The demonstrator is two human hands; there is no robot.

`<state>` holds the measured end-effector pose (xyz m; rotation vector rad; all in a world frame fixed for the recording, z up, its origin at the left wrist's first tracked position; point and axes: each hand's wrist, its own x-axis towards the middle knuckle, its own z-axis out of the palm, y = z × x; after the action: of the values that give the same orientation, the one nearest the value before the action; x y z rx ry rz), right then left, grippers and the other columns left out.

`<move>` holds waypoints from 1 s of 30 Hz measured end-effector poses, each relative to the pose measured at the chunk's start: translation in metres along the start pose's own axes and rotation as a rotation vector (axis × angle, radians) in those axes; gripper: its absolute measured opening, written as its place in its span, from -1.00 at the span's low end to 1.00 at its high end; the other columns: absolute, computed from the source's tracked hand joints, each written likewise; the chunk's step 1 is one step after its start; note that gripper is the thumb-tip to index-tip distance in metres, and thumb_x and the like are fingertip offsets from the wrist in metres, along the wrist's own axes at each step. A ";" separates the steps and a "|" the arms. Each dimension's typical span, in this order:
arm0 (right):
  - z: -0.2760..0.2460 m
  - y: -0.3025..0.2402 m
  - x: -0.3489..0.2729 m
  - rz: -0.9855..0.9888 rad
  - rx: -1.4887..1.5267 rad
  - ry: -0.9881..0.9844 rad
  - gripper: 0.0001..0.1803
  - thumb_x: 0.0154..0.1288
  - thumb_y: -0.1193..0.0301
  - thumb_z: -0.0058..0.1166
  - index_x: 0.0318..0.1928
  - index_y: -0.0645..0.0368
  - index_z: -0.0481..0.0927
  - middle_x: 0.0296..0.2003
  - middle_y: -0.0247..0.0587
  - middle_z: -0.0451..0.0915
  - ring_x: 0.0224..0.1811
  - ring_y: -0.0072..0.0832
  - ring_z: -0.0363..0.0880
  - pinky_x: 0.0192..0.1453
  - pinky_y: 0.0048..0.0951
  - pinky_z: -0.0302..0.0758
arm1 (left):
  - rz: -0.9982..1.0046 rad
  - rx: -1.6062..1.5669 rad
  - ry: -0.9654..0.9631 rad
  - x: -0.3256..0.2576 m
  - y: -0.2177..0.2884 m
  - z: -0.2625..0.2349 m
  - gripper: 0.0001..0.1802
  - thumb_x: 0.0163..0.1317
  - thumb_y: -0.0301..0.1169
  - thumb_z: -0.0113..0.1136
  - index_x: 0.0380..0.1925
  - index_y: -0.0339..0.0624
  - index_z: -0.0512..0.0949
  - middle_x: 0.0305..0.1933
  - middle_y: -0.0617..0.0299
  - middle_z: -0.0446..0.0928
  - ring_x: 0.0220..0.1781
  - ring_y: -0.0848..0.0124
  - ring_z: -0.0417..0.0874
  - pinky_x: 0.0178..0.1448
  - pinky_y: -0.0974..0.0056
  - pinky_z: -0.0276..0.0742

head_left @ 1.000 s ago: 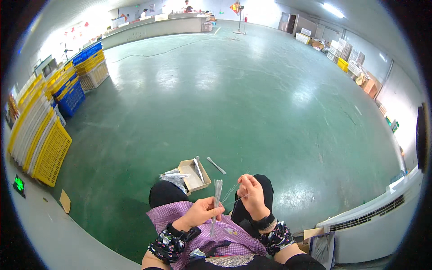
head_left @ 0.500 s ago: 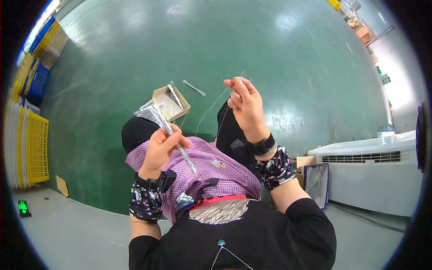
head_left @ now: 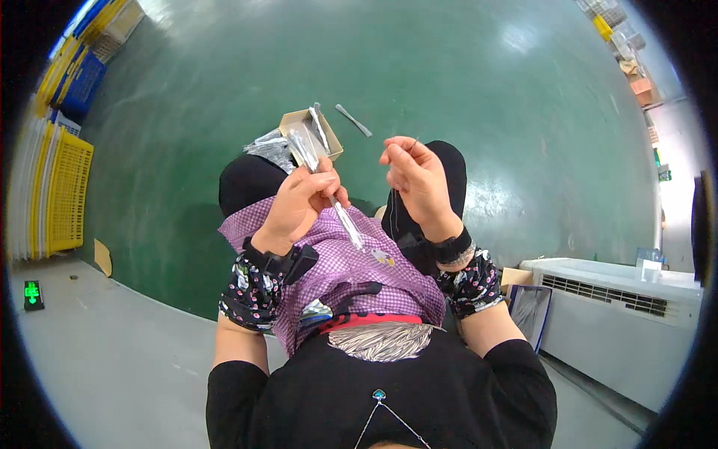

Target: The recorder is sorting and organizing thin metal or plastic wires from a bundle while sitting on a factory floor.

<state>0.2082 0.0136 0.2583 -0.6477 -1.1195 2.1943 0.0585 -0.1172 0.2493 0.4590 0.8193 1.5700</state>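
Observation:
My left hand (head_left: 303,200) is closed around a bundle of thin silvery strands (head_left: 347,226), which stick out beyond both sides of the fist above my lap. My right hand (head_left: 420,183), fingertips pinched together, holds a thin thread-like strand (head_left: 395,213) that hangs down beside the palm. Whether it is wire or thread is too fine to tell. Just past my left hand stands an open cardboard box (head_left: 336,144) with a silvery bundle inside. More silvery bundles (head_left: 273,148) lie against its left side. A single bundle (head_left: 353,120) rests on the green floor to its right.
A purple checked apron (head_left: 336,273) covers my lap between my black-clad knees. Yellow and blue crates (head_left: 69,191) are stacked at the left. To the right are a white vented unit (head_left: 598,299) and a box of grey strands (head_left: 529,313).
My hands have drawn closer together, the left moving right and up with its bundle. The strand that looped between them now hangs by the right hand. The view has shifted slightly.

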 end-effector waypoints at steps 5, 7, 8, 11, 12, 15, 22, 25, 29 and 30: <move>0.008 0.003 0.001 0.089 -0.035 -0.079 -0.81 0.25 0.43 -0.01 -0.18 0.28 0.48 -0.48 -0.36 0.49 -0.68 -0.78 0.17 -0.58 -0.70 0.14 | 0.002 0.001 0.097 0.013 0.003 0.008 -0.77 0.28 -0.31 -0.06 -0.55 -0.11 0.30 -0.64 0.38 0.24 -0.62 0.49 0.40 -0.54 0.43 0.32; 0.006 0.002 0.003 0.107 -0.048 -0.088 -0.81 0.25 0.43 -0.01 -0.18 0.28 0.48 -0.49 -0.37 0.49 -0.68 -0.78 0.18 -0.57 -0.70 0.15 | 0.032 0.027 0.060 0.020 0.007 0.011 -0.78 0.28 -0.27 -0.02 -0.46 -0.15 0.42 -0.68 0.44 0.19 -0.69 0.61 0.27 -0.64 0.51 0.13; 0.006 0.001 0.003 0.126 -0.058 -0.095 -0.81 0.25 0.42 -0.01 -0.18 0.28 0.49 -0.50 -0.38 0.49 -0.67 -0.77 0.19 -0.57 -0.71 0.17 | 0.037 0.028 0.056 0.023 0.010 0.015 -0.78 0.28 -0.27 -0.02 -0.46 -0.15 0.42 -0.68 0.44 0.19 -0.69 0.61 0.27 -0.64 0.51 0.13; 0.009 -0.001 0.002 0.138 -0.087 -0.108 -0.81 0.24 0.37 0.01 -0.23 0.24 0.50 -0.51 -0.41 0.50 -0.66 -0.78 0.21 -0.58 -0.73 0.15 | 0.110 0.348 0.089 0.024 0.020 0.029 -0.73 0.24 -0.33 0.06 -0.10 -0.21 0.50 -0.63 0.55 0.24 -0.64 0.73 0.23 -0.59 0.58 0.11; 0.011 0.000 -0.001 0.134 -0.127 -0.103 -0.81 0.23 0.34 0.02 -0.26 0.21 0.51 -0.51 -0.42 0.51 -0.66 -0.80 0.20 -0.61 -0.74 0.10 | 0.127 0.358 0.080 0.021 0.017 0.030 -0.73 0.24 -0.33 0.06 -0.10 -0.21 0.50 -0.63 0.55 0.24 -0.64 0.73 0.23 -0.59 0.58 0.11; 0.019 -0.005 -0.011 0.160 -0.193 -0.141 -0.81 0.23 0.31 0.02 -0.32 0.19 0.52 -0.52 -0.46 0.49 -0.62 -0.79 0.26 -0.58 -0.74 0.15 | 0.180 0.622 0.073 0.023 0.015 0.032 -0.78 0.20 -0.36 0.12 -0.21 -0.24 0.54 -0.52 0.47 0.43 -0.49 0.71 0.39 -0.42 0.56 0.31; 0.012 -0.001 -0.021 0.053 -0.273 -0.218 -0.77 0.25 0.31 0.03 -0.28 0.24 0.53 -0.49 -0.46 0.49 -0.57 -0.78 0.28 -0.53 -0.72 0.18 | 0.208 0.564 -0.012 0.014 0.015 0.040 -0.82 0.20 -0.39 0.10 -0.39 -0.33 0.51 -0.47 0.27 0.53 -0.41 0.57 0.51 -0.30 0.46 0.43; 0.010 -0.001 -0.022 0.012 -0.317 -0.263 -0.75 0.26 0.31 0.00 -0.26 0.26 0.54 -0.49 -0.47 0.49 -0.50 -0.77 0.31 -0.46 -0.71 0.23 | 0.224 0.637 0.027 0.010 0.018 0.043 -0.82 0.20 -0.39 0.11 -0.41 -0.32 0.50 -0.47 0.28 0.53 -0.41 0.58 0.51 -0.31 0.46 0.43; 0.013 -0.006 -0.022 0.090 -0.248 -0.264 -0.79 0.27 0.32 -0.01 -0.28 0.23 0.54 -0.52 -0.45 0.50 -0.56 -0.80 0.28 -0.52 -0.74 0.17 | 0.171 0.587 0.034 0.008 0.024 0.053 -0.81 0.21 -0.37 0.10 -0.43 -0.30 0.49 -0.49 0.30 0.52 -0.42 0.59 0.50 -0.33 0.49 0.40; 0.013 -0.005 -0.022 0.130 -0.152 -0.271 -0.80 0.27 0.32 -0.01 -0.30 0.21 0.54 -0.52 -0.43 0.51 -0.58 -0.81 0.27 -0.54 -0.75 0.15 | 0.165 0.548 0.046 0.008 0.024 0.055 -0.81 0.21 -0.37 0.10 -0.44 -0.29 0.49 -0.50 0.32 0.51 -0.43 0.60 0.48 -0.33 0.51 0.37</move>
<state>0.2168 -0.0060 0.2730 -0.5091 -1.4290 2.3766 0.0792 -0.0966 0.3026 0.9051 1.2801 1.4972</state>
